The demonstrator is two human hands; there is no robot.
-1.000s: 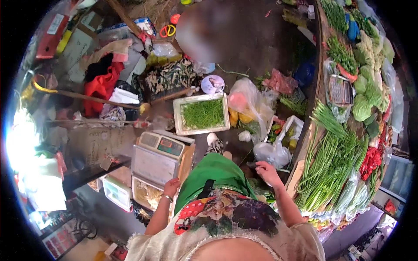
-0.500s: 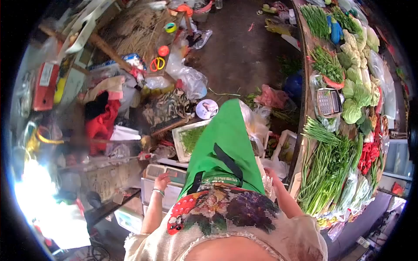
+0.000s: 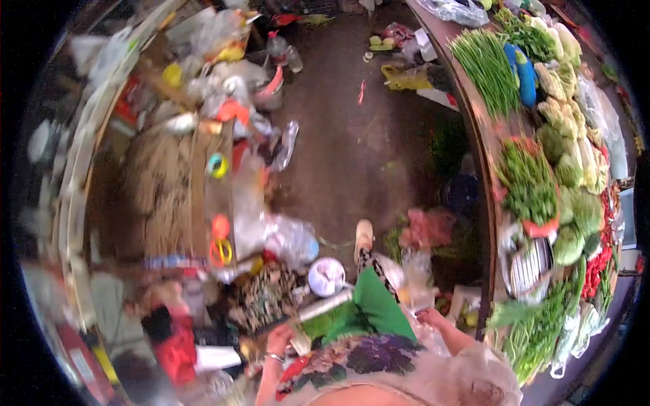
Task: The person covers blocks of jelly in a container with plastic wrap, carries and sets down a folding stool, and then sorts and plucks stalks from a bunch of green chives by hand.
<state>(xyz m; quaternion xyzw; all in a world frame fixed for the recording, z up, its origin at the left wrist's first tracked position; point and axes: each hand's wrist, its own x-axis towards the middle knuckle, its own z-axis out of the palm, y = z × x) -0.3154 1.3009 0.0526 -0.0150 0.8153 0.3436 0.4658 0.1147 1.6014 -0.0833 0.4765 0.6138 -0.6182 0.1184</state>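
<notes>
My left hand (image 3: 279, 338), with a bracelet at the wrist, hangs loosely beside the green apron (image 3: 380, 308). Nothing shows in its slightly bent fingers. A pale box of green leafy vegetables (image 3: 325, 322) lies just past it, partly behind the apron. On the other side, my right hand (image 3: 429, 317) has its fingers loosely stretched out, near clear plastic bags (image 3: 416, 283), and appears to hold nothing. One foot in a light shoe (image 3: 364, 237) is stepping forward on the dark floor (image 3: 332, 149).
A vegetable stall runs along the right, with garlic chives (image 3: 484, 71), cabbages (image 3: 570, 245), red peppers (image 3: 596, 272) and a wrapped scale (image 3: 529, 269). At left are a wooden board (image 3: 166, 189), yellow-handled scissors (image 3: 221, 252), tape (image 3: 217, 165) and a round white lid (image 3: 326, 277). A pink bag (image 3: 429, 229) lies low.
The view has moved forward and tilted up, so more floor shows. A foot has come out from under the apron. Both hands stay beside the body.
</notes>
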